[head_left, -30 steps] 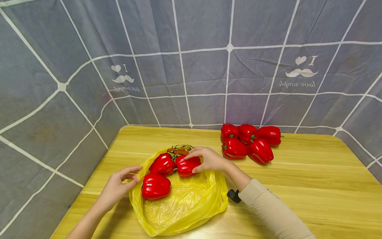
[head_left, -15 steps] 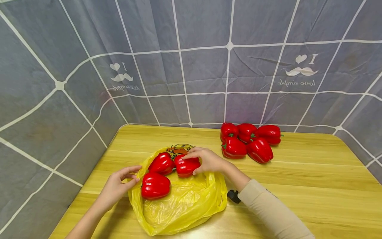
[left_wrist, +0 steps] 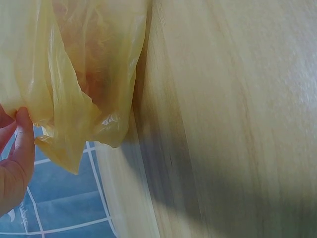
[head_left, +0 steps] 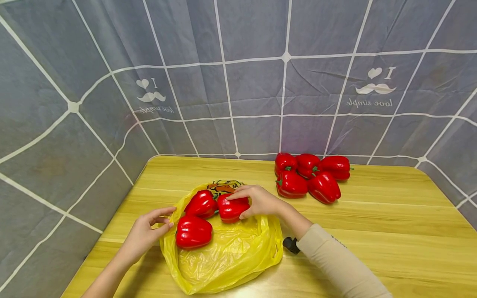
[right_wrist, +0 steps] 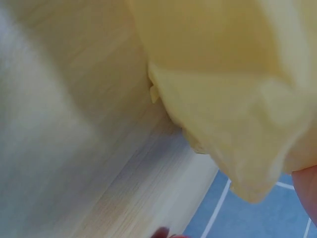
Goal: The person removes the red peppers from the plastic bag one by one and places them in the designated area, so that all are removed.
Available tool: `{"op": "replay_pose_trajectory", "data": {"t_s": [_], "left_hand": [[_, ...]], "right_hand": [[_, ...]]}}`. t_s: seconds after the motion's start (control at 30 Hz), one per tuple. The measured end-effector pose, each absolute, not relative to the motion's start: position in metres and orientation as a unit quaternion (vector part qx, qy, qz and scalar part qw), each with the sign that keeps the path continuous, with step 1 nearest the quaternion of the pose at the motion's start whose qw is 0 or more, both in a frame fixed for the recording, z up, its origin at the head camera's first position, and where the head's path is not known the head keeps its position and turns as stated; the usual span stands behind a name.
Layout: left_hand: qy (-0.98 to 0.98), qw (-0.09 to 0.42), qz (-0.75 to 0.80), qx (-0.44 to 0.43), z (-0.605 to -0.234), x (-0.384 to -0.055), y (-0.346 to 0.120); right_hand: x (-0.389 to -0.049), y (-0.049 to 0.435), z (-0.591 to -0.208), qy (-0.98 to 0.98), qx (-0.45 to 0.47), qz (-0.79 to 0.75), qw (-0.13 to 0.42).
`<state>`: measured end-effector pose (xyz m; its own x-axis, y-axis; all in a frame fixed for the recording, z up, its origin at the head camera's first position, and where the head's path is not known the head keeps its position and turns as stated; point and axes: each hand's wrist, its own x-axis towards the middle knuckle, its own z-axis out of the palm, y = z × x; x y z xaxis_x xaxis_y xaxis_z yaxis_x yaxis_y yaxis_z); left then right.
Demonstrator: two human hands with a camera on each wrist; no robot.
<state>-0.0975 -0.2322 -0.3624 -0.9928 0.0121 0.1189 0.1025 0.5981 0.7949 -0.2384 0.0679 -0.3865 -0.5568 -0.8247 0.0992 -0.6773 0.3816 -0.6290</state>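
"Red pepper [head_left: 232,210]: where does it sit in the right hand [head_left: 261,202]?"
"Within the curve of thumb and fingers, which grip its top and right side, inside the yellow bag [head_left: 261,252]."
"And the left hand [head_left: 145,231]?"
"It pinches the bag's left rim."

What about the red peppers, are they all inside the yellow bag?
No, five red peppers lie on the table outside the yellow bag.

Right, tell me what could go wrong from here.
If the left grip slips, the yellow bag might sag inward, since only its edge seems pinched. The right grip could push the held pepper into the neighbouring pepper and shift it, as the two sit close together.
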Motion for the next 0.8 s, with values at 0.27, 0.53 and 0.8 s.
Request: {"op": "replay_pose_trajectory", "data": {"t_s": [0.27, 0.53, 0.8], "left_hand": [[-0.892, 0.056, -0.447, -0.038, -0.364, -0.097, -0.232], [-0.893, 0.048, -0.446, -0.025, -0.363, -0.097, -0.232], [-0.894, 0.048, -0.445, -0.023, -0.362, -0.097, -0.231]], "right_hand": [[-0.237, 0.069, -0.384, 0.828, -0.451, -0.311, 0.119], [-0.234, 0.071, -0.38, 0.824, -0.461, -0.308, 0.119], [-0.231, 0.073, -0.374, 0.817, -0.47, -0.312, 0.12]]}}
